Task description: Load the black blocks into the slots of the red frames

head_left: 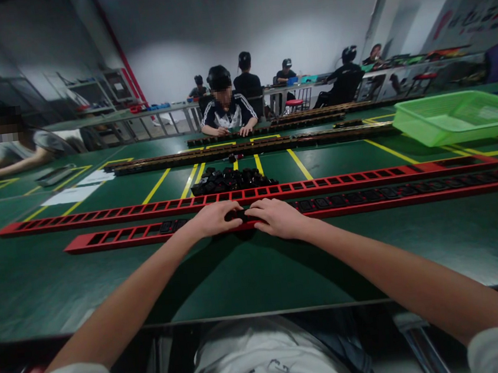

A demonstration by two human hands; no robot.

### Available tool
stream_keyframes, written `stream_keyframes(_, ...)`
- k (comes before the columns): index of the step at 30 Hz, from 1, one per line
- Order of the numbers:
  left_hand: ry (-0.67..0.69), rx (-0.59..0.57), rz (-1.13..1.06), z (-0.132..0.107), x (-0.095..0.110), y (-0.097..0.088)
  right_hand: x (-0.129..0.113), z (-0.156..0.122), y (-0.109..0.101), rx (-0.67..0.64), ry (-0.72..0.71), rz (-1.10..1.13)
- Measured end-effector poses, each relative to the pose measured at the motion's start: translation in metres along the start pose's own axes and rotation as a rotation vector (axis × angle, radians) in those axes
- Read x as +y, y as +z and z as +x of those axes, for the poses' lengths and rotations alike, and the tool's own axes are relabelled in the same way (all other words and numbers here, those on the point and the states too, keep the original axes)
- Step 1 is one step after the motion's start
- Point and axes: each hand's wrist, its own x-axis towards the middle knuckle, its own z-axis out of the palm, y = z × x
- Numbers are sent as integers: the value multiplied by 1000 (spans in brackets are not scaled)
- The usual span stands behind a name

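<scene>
My left hand (214, 218) and my right hand (278, 216) meet over the near red frame strip (77, 245). Their bent fingers close from both sides on a small black socket module (237, 215), partly hidden by the fingertips. Black socket modules (322, 202) fill the strip's slots to the right, and a couple more (167, 226) sit just left of my left hand. The slots at its left end are bare. Just behind lies a second red frame strip (113, 214) with open slots. A heap of loose black modules (230, 180) is beyond it.
A green plastic basket (460, 120) stands at the back right. Long dark strips (253, 146) run across the green table (258, 274), which bears yellow tape lines. White papers (72, 194) lie at the left. A co-worker (227, 108) sits opposite, and another person (26, 147) at the left.
</scene>
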Motion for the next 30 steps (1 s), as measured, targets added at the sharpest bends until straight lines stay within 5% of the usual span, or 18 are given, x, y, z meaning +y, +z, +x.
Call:
stream_keyframes(9, 15, 28, 270, 2, 19, 10, -1, -1, -4, -58, -12, -63)
stream_keyframes(14, 13, 16, 321, 1, 21, 13, 3, -4, -12, -112, 111, -113)
stream_keyframes(23, -20, -4, 344, 1, 25, 14, 40, -14, -48, -444, 316, -42)
stream_keyframes(30, -5, 20, 342, 3, 26, 15, 40, -16, -36, -307, 184, -127)
